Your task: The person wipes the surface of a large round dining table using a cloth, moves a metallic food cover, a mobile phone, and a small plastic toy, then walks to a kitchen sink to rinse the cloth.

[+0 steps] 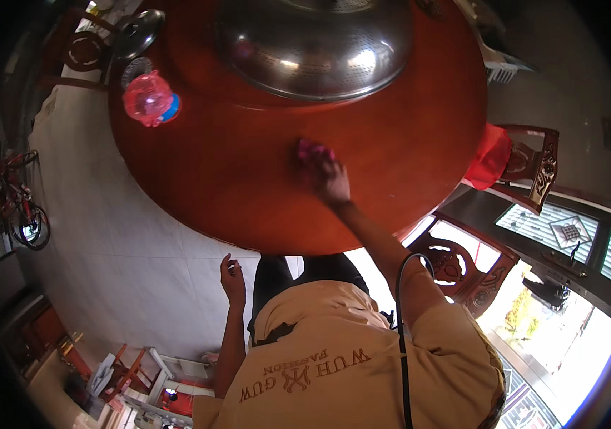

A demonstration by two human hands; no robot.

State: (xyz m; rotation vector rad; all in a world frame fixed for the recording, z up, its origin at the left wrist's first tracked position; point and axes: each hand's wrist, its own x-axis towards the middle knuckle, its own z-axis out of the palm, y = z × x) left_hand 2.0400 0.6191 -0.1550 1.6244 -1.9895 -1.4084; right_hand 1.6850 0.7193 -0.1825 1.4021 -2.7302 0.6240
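My right hand [333,179] presses a crumpled pink-purple cloth [312,150] against the top of a round reddish-brown wooden table [220,177]. The hand and cloth are slightly blurred. Part of the cloth is hidden under my fingers. Beyond them, a large perforated stainless steel dome [311,59] rests on the table's far part, its top cut off by the picture's edge. My left hand [232,274] hangs beside my body, off the table's near edge, with nothing in it and its fingers loosely bent.
On the table's left stand a pink translucent plastic container [147,99] with a blue part and a round metal-rimmed lid [139,34]. Carved wooden chairs [453,265] stand close on the right, one beside a red plastic bag [490,158]. A bicycle [24,204] stands far left.
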